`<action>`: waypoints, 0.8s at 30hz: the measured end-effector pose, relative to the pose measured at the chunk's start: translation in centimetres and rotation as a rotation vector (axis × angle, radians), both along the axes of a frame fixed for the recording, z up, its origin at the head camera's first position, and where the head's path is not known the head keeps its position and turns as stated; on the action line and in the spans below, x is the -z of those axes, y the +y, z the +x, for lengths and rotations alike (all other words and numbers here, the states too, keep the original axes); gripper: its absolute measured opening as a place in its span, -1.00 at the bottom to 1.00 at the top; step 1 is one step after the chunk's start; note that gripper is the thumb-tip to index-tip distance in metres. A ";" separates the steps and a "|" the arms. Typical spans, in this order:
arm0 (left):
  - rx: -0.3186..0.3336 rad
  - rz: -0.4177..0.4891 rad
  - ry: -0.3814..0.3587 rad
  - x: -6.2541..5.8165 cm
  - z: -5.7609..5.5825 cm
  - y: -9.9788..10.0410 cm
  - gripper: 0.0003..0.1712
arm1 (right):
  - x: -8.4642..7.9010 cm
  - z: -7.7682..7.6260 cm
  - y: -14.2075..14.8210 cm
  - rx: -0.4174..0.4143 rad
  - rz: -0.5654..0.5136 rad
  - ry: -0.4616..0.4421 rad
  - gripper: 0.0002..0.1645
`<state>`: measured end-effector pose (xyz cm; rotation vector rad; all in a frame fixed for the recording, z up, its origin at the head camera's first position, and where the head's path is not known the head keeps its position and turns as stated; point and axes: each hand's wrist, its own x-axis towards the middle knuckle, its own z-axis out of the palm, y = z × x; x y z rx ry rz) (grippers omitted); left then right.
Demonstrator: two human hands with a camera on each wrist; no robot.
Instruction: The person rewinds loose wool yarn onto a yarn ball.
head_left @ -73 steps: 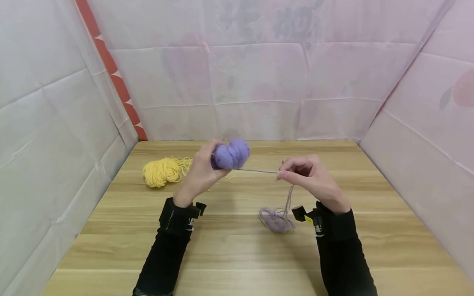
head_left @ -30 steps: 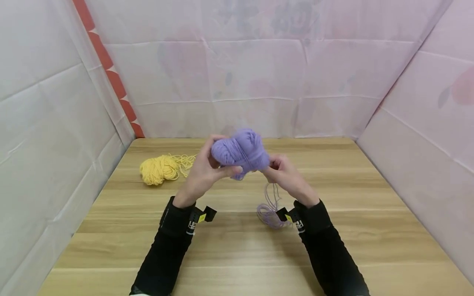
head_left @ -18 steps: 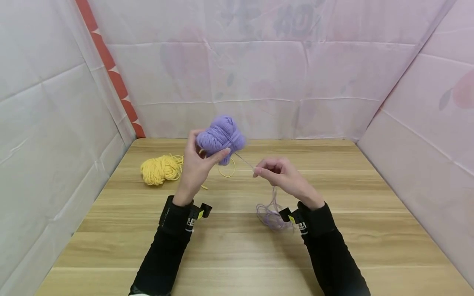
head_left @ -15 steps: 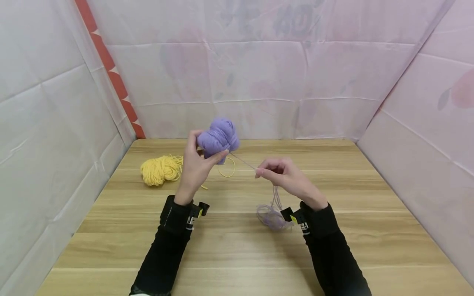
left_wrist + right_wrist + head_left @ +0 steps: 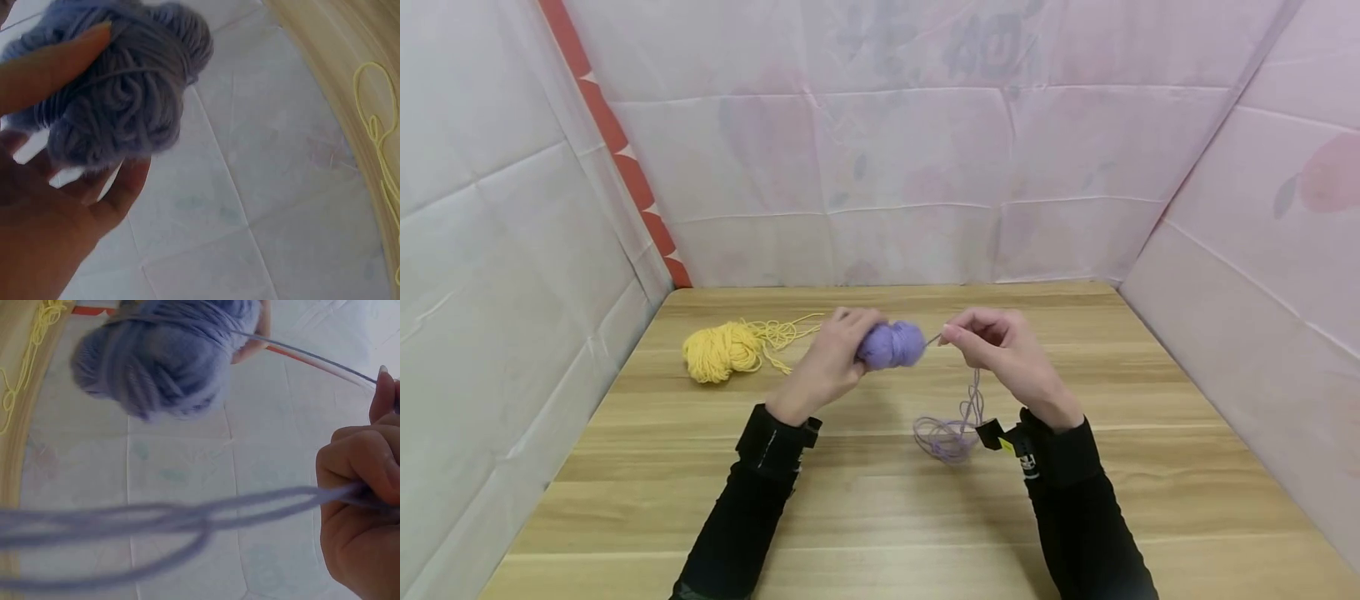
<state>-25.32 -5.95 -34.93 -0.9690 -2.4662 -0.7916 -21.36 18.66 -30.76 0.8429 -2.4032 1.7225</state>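
A purple ball of yarn (image 5: pixel 893 345) is held up over the table by my left hand (image 5: pixel 831 362). In the left wrist view the thumb lies across the yarn ball (image 5: pixel 134 94) and the other fingers curl beneath it. My right hand (image 5: pixel 1011 358) pinches a strand of the same yarn between thumb and forefinger, a short way right of the ball. The right wrist view shows that strand (image 5: pixel 306 355) running taut from ball to fingertips. Loose loops of purple yarn (image 5: pixel 156 519) hang from the curled fingers of this hand, down to a loose coil (image 5: pixel 946 440) on the table.
A yellow ball of yarn (image 5: pixel 721 352) lies at the back left of the wooden table (image 5: pixel 865 517), its loose strands (image 5: pixel 782 333) trailing right behind my left hand. White sheeting (image 5: pixel 910 167) walls in the table at the back and both sides.
The left hand has turned the purple ball over and lowered it, bringing it to the right. My right hand, still pinching the strand, has shifted slightly right, leaving a shorter span between them.
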 end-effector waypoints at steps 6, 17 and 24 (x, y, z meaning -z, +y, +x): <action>0.197 -0.079 -0.008 0.3 0.6 0.9 -0.38 | 0.1 -0.5 -0.2 0.040 -0.045 0.057 -0.82; 0.566 0.138 -0.199 -1.7 2.5 0.0 -0.35 | 1.5 -2.6 -1.2 0.086 -0.003 0.096 -0.82; 0.537 0.543 -0.465 -3.5 3.5 -2.6 -0.21 | 2.3 -3.2 -1.1 0.018 0.086 -0.031 -0.78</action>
